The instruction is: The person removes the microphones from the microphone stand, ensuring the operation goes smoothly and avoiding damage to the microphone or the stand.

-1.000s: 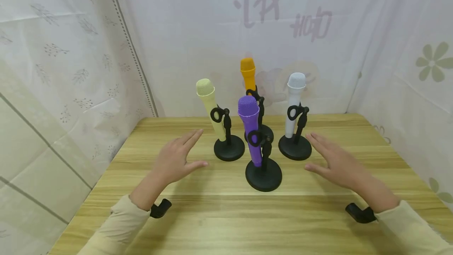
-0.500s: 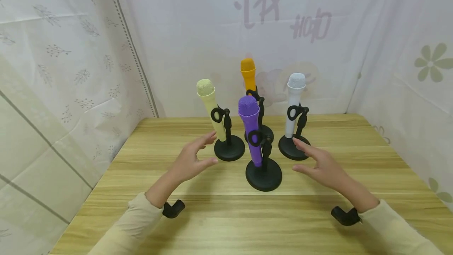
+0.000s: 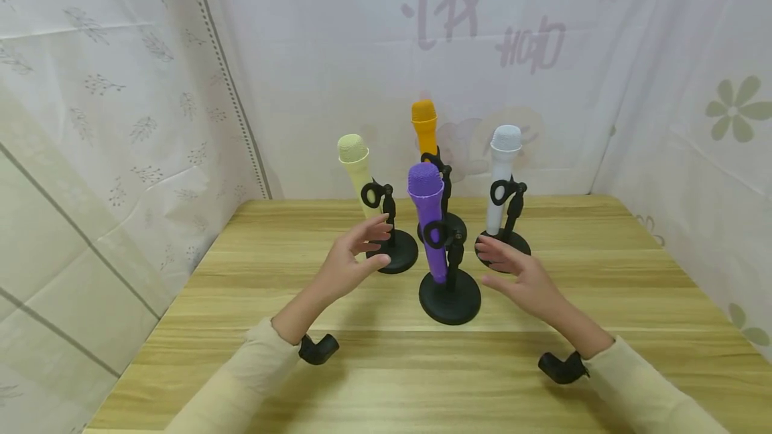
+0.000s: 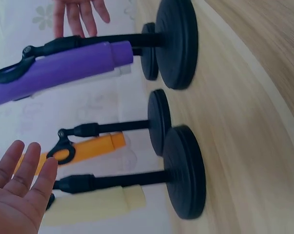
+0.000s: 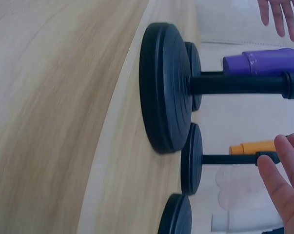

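A purple microphone [image 3: 427, 213] leans in its black stand [image 3: 449, 297], nearest to me in the head view. Behind it are a pale yellow microphone [image 3: 357, 166] on the left, an orange microphone [image 3: 425, 129] at the back and a white microphone [image 3: 502, 173] on the right, each in a black stand. My left hand [image 3: 348, 263] hovers left of the purple one, in front of the yellow one's base, fingers loosely bent and holding nothing. On the other side my right hand [image 3: 523, 280] hovers before the white one's base, fingers parted from the thumb, also holding nothing.
A wooden table [image 3: 386, 380] carries the stands. White printed cloth [image 3: 319, 52] hangs behind and along both sides. A black bracket [image 3: 319, 349] sits at my left wrist and another black bracket [image 3: 563, 367] at my right wrist.
Both hands have moved inward toward the purple microphone, the left one rightward and the right one leftward. Their fingers have bent a little. The microphones and stands stay in place.
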